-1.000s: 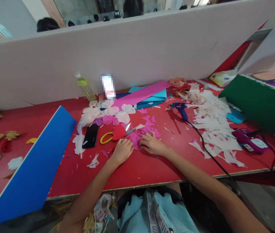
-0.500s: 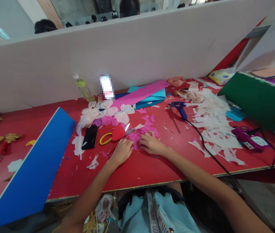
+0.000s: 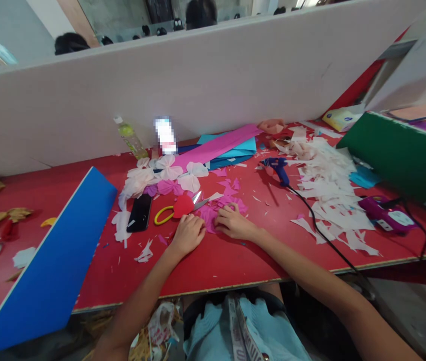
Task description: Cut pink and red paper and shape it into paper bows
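One ruffled magenta paper piece lies on the red desk between the bare left hand and the bare right hand. Both hands' fingers are curled inward at the piece's edges; whether they pinch it, I cannot tell. Just beyond and left of the piece are yellow-handled metal scissors, a red rounded shape at their middle. Farther left of it lies a black rectangular phone; well to its right, a blue glue gun.

Matt pink paper, glossy red tabletop
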`<move>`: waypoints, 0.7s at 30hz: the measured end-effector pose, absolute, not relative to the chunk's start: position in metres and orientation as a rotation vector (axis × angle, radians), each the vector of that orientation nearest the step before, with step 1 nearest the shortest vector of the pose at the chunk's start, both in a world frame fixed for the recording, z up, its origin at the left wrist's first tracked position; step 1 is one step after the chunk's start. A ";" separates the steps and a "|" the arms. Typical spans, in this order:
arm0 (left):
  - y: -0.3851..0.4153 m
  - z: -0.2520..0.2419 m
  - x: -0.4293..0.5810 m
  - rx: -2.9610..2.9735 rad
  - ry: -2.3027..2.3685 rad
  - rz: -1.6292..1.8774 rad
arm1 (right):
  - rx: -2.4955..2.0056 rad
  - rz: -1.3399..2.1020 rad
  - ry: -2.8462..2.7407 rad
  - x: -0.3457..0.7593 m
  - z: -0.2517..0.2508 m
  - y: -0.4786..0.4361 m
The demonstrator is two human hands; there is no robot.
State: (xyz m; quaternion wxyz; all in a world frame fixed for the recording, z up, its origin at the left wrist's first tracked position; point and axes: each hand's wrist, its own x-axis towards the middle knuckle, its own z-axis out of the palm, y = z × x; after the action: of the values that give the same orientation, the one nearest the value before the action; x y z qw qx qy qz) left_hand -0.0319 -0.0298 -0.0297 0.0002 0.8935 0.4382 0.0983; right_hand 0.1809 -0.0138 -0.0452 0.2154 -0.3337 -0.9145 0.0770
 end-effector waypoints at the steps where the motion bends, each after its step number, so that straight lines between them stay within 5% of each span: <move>1: -0.030 -0.030 -0.032 2.807 1.395 0.306 | -0.924 0.216 -2.535 0.181 -0.046 -0.014; 21: -0.035 -0.030 -0.026 2.838 1.441 0.316 | -0.960 0.197 -2.529 0.180 -0.045 -0.014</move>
State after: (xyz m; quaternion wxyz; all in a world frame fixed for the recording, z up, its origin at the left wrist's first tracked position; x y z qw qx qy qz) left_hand -0.0264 -0.0345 -0.0301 -0.0286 0.8870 0.4502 0.0986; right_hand 0.1800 -0.0142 -0.0451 0.2129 -0.3457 -0.9111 0.0708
